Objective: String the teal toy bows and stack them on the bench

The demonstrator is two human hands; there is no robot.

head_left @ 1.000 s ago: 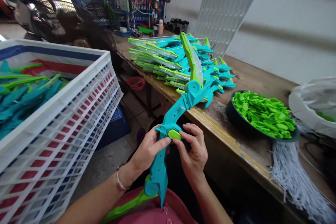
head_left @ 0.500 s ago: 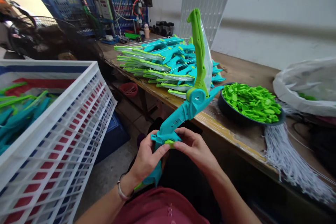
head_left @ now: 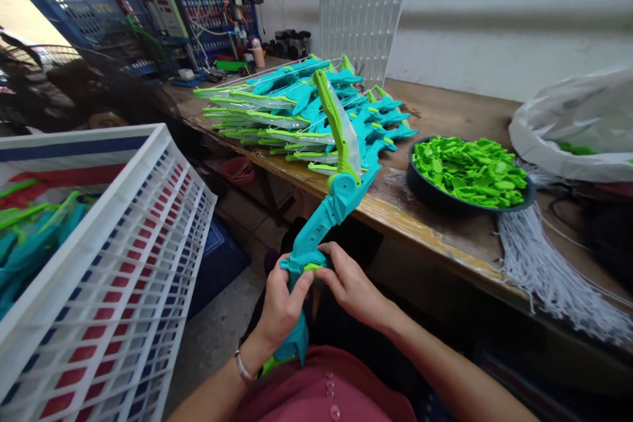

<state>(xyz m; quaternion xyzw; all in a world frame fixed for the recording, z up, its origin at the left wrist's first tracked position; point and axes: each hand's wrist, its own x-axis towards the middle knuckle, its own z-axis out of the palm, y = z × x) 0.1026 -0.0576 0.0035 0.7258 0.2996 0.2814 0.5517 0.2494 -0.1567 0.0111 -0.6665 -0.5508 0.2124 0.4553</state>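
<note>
A teal toy bow (head_left: 314, 227) with a green upper limb stands slanted in front of my body, its lower end close to my shirt. My left hand (head_left: 283, 303) is wrapped round its grip, the thumb against a small green plastic piece (head_left: 312, 268) at the handle. From the other side, my right hand (head_left: 349, 283) grips the handle, fingers on top and thumb beside that green piece. Part of the piece is hidden by my thumbs. Past the bow's limb, a pile of similar teal and green bows (head_left: 277, 105) with white strings lies on the table.
A dark bowl (head_left: 430, 201) full of small green pieces stands on the wooden table (head_left: 445, 105), near a bundle of white strings (head_left: 544, 270) and a plastic bag (head_left: 537, 138). At left is a white crate (head_left: 163, 211) holding more bows. Blue crates (head_left: 93, 20) stand behind.
The bow's upper limb has dipped and shifted left, toward me. Both hands keep their hold on the handle and the green piece. The whole view has turned slightly.
</note>
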